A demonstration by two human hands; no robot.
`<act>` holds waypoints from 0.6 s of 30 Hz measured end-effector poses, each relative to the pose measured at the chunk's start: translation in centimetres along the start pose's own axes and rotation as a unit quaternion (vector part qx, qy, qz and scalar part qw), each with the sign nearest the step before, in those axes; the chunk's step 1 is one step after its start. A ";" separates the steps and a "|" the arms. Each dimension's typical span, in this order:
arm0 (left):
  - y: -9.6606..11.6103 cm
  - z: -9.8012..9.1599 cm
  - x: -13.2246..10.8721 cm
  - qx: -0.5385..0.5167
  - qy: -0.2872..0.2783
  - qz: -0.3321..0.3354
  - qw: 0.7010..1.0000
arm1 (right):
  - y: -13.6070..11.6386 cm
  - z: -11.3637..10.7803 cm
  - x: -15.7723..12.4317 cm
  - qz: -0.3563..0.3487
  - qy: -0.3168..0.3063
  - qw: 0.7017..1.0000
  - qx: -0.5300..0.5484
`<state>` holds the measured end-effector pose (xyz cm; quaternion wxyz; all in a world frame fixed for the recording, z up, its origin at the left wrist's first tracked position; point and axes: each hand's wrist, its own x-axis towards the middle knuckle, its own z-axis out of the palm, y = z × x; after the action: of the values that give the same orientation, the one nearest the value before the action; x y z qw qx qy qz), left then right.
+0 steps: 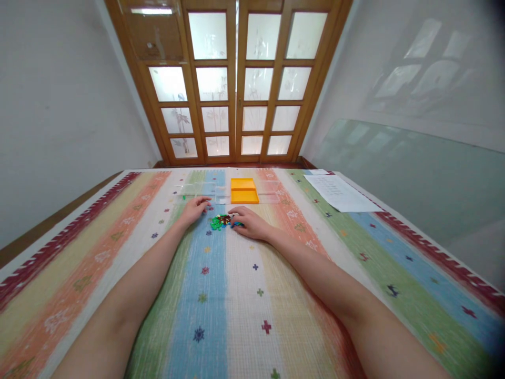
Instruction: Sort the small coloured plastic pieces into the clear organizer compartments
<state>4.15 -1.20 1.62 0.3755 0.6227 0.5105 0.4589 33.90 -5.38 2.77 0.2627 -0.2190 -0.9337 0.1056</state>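
A small heap of loose pieces [219,221], green, brown and blue, lies on the striped tablecloth between my two hands. My right hand [249,221] rests at the heap's right edge, its thumb and fingers apart and curved around some of the pieces. Just up and to the left of the heap is my left hand [194,209], fingers loosely stretched, with nothing visible in them. It is beside a clear plastic tray [215,196], where a tiny green piece [184,197] shows. Behind the heap lies a yellow two-part case [244,190], opened flat. The pieces are too small to name.
Right of the yellow case lies another clear plastic panel [271,192]. A printed white sheet [340,192] rests near the table's right side. Beyond the far edge stand wooden glazed doors [236,84]. A pale glass panel [418,173] leans along the right wall.
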 end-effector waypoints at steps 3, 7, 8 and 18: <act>0.1 0.4 -0.4 0.074 -0.034 0.034 0.996 | 0.3 0.2 -0.1 -0.001 0.004 1.000 0.001; 0.1 0.6 -0.9 0.145 -0.061 0.090 0.983 | 0.3 0.4 0.0 -0.008 0.002 1.000 0.005; 0.1 0.6 -1.0 0.152 -0.070 0.099 0.981 | 0.3 0.5 0.0 -0.008 0.003 1.000 0.007; 1.6 1.2 -1.6 0.181 -0.145 0.148 0.961 | 2.7 -0.1 -0.3 0.181 0.173 0.967 0.045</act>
<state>5.68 -3.05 2.44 0.2542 0.8089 0.4270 0.3142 35.16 -3.13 1.91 0.4063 -0.3869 -0.8134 0.1536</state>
